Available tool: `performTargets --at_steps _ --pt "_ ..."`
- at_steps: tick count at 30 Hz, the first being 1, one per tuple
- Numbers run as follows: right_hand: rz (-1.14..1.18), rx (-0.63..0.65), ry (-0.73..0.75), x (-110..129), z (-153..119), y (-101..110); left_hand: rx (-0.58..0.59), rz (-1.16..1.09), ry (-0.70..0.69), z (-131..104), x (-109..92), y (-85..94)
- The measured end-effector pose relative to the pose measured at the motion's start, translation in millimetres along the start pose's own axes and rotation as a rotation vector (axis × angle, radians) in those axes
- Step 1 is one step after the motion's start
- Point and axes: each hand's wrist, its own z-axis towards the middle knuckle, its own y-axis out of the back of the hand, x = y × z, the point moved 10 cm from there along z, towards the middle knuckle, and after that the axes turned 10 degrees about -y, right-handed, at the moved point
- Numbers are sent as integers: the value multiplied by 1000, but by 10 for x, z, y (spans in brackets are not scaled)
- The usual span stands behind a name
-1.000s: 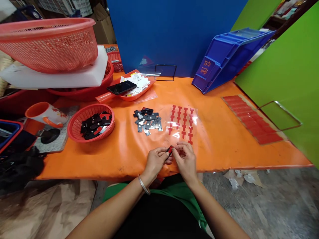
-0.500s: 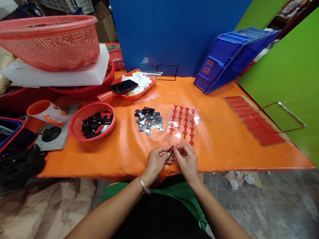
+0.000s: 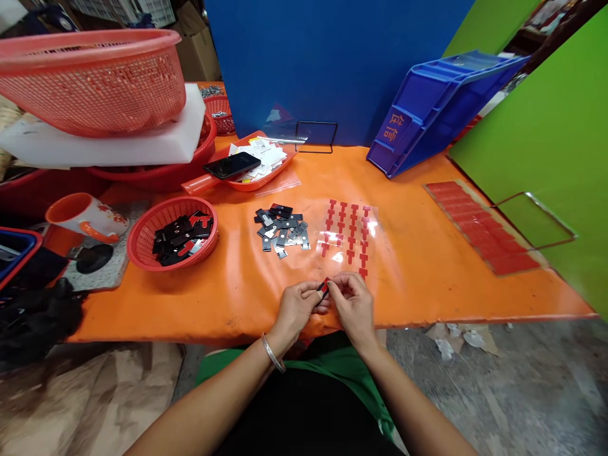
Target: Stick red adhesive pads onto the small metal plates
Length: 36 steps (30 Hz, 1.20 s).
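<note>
Near the table's front edge, my left hand (image 3: pixel 297 308) is closed on a small flat black piece (image 3: pixel 322 292) that bears a red sticker (image 3: pixel 325 285). The thumb and fingers of my right hand (image 3: pixel 352 305) pinch at the sticker's upper end, against the piece. Just beyond my hands lies a clear sheet with rows of red T-shaped stickers (image 3: pixel 351 240). A loose pile of black pieces (image 3: pixel 282 228) is left of the sheet. Farther left, a red basket (image 3: pixel 173 266) holds more black pieces, some with red on them.
An orange dustpan (image 3: pixel 249 185) behind the pile holds white paper slips and a black phone (image 3: pixel 232 166). A mug (image 3: pixel 85 215) lies tilted at the left. At the right are a leaning blue bin (image 3: pixel 408 120) and a card with red strips (image 3: pixel 479 228).
The view has shifted slightly. Both hands keep almost the same pose, with the right fingers still pressed at the red sticker on the black piece.
</note>
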Motion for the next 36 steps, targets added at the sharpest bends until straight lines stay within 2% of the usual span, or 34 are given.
performTargets --at_steps 7,12,15,18,23,28,30,32,34,36 --pt "-18 -19 -12 39 5 -14 -10 -13 -57 -10 -14 18" --pt "-4 -49 37 194 -47 44 28 -1 -157 -70 -180 -58" --pt "47 -105 26 239 -46 131 12 -17 -143 -106 -244 -73" --pt "178 -61 -88 150 15 123 0 -51 -89 -132 -246 -76" --pt "408 231 -348 -25 43 -180 16 -39 -104 -160 -292 -85" --pt "577 311 -575 -156 -20 -358 44 59 -133 -179 -351 -28" --pt "552 299 -594 -187 -5 -373 61 110 -161 -156 -437 63" --pt "487 281 -549 -182 48 -365 26 177 -255 -110 -654 272" --pt "364 272 -435 -120 123 -361 -74 278 -421 -80 -1024 603" --pt "209 266 -266 5 196 -384 -225 442 -621 -118 -1485 995"
